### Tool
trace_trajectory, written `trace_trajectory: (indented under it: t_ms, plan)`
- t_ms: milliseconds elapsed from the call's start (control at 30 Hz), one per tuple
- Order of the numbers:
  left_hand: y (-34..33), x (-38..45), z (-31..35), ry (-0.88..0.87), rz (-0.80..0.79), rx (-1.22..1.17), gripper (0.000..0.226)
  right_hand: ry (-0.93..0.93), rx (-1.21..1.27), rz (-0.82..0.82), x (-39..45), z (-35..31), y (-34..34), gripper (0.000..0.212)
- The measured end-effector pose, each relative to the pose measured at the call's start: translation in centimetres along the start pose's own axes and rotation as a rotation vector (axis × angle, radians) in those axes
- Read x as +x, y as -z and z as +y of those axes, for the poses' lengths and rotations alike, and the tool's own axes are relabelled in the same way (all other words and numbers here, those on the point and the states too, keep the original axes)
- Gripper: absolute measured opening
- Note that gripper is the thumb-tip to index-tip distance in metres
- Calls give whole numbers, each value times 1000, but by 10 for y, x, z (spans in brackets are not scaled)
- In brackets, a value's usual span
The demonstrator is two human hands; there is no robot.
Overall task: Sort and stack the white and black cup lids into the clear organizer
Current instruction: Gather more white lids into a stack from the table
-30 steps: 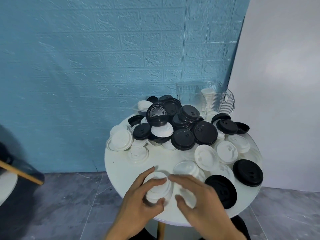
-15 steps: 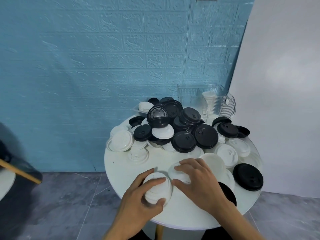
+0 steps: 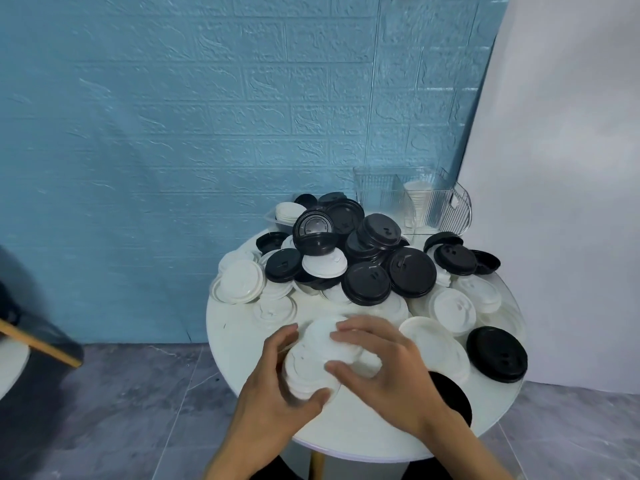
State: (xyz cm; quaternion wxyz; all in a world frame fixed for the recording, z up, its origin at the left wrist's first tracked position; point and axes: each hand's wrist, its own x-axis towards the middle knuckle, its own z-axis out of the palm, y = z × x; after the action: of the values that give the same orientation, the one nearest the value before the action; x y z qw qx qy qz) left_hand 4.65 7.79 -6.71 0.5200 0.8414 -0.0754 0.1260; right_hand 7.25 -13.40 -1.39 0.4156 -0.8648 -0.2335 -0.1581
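Lids (image 3: 313, 362) (white, stacked) held in both hands.

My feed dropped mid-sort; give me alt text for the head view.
Both hands grip white lids at the near edge of a round white table: left hand holds a white stack, right hand sets another lid on it. Mixed lids lie behind; the clear organizer holds white lids.
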Motion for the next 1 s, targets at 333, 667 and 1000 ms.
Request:
trace_trajectory:
  t_ms: [333,667,1000]
  plan:
    - [4,0,3,-115,-18,19,68,23,-26,-267,-5,-1,-18,38]
    - [-1,-1,0,-70,9,-10,59,23,-273,109,-34,15,28,43]
    - [1,-2,3,-70,0,-6,56,-156,-527,-106,-30,27,17,57]
